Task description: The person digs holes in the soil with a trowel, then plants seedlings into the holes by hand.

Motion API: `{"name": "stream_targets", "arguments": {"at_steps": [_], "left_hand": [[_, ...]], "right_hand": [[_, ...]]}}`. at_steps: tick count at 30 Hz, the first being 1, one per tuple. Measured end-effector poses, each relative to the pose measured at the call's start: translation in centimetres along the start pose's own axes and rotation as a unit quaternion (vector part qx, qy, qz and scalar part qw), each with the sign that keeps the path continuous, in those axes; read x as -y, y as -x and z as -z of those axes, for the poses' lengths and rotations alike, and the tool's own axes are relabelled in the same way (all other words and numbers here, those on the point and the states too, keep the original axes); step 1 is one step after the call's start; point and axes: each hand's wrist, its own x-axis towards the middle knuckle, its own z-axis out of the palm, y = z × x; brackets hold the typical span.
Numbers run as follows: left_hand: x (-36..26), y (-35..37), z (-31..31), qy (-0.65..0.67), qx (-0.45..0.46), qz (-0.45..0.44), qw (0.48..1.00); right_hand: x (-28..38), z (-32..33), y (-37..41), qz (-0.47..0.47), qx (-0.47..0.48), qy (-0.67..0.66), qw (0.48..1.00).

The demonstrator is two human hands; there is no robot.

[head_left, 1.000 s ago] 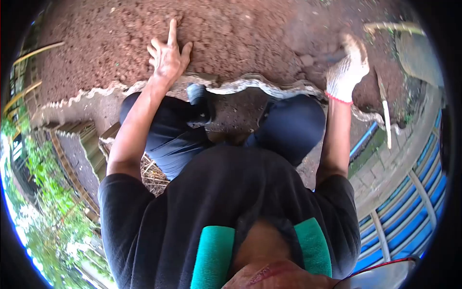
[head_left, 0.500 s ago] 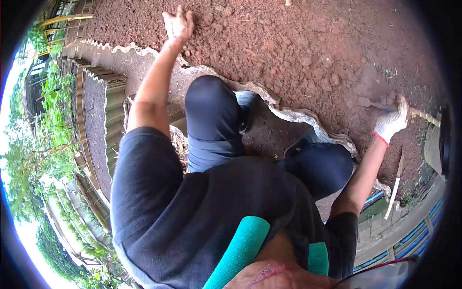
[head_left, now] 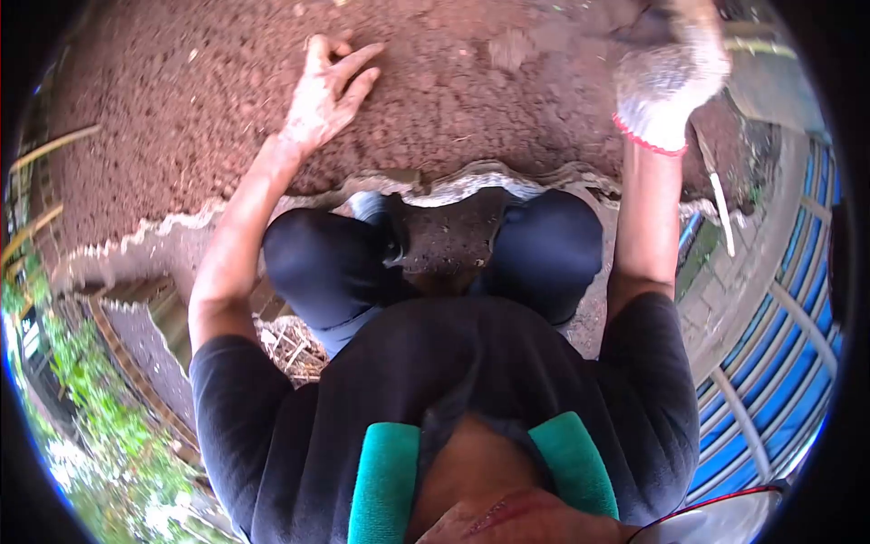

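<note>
Reddish-brown soil (head_left: pixel 435 109) runs beneath both hands, beyond the wavy-edged corrugated sheet (head_left: pixel 453 189) by the knees (head_left: pixel 552 245). Bare left hand (head_left: pixel 319 104), open and holding nothing, fingers loosely spread at the surface: light pressure there steadies the lean. Gloved right hand (head_left: pixel 669 83), blurred, beside a dark shape (head_left: pixel 645 29); can't tell if it's gripping that. Loose wrist, shallow strokes, bare fingers well apart: that suits crumbly ground.

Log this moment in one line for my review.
left hand: bare, fingers parted, contact unclear | right hand: gloved, blurred, grip unclear | surface: reddish-brown soil | near knees: wavy edging
</note>
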Motion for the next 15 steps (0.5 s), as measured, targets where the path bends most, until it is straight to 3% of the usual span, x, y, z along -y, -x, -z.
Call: {"name": "stream_targets", "arguments": {"at_steps": [1,2,5,6,8,9,10,11,12,14,15], "left_hand": [[-1.1,-0.6,0.8,0.009,0.004,0.008,1.000],[-2.3,-1.0,1.5,0.016,0.009,0.018,1.000],[-5.1,-1.3,2.7,0.010,-0.009,0.013,1.000],[-6.6,-1.1,2.8,0.032,0.042,0.055,0.997],[-9.0,0.1,1.5,-0.012,0.114,0.072,0.991],[-8.6,2.1,-2.1,0.147,0.064,0.107,0.981],[-9.7,3.0,-4.0,0.169,0.054,0.105,0.978],[-10.7,3.9,-6.0,0.191,0.045,0.102,0.975],[-13.0,4.3,-6.4,0.081,0.078,0.062,0.992],[-13.8,5.6,-9.7,0.082,0.038,0.035,0.995],[-14.1,5.9,-10.5,0.074,0.020,0.060,0.995]], "right_hand": [[1.4,0.5,-2.3,-0.108,-0.003,-0.346,0.932],[2.3,1.3,-3.7,-0.188,-0.006,-0.425,0.885],[-3.9,1.9,0.5,-0.309,-0.044,-0.286,0.906],[-7.1,1.4,4.6,-0.371,-0.053,-0.218,0.901],[-11.7,0.9,11.1,-0.498,-0.097,-0.212,0.836],[-11.5,0.9,12.1,-0.565,-0.120,-0.247,0.778],[-10.2,0.9,11.4,-0.618,-0.130,-0.276,0.725],[-8.6,1.0,10.1,-0.634,-0.112,-0.282,0.711],[-8.3,0.7,10.3,-0.409,0.021,-0.076,0.909],[-5.8,0.7,5.7,-0.317,0.081,-0.231,0.916],[-2.8,1.3,0.9,-0.436,-0.011,-0.454,0.777]]}}
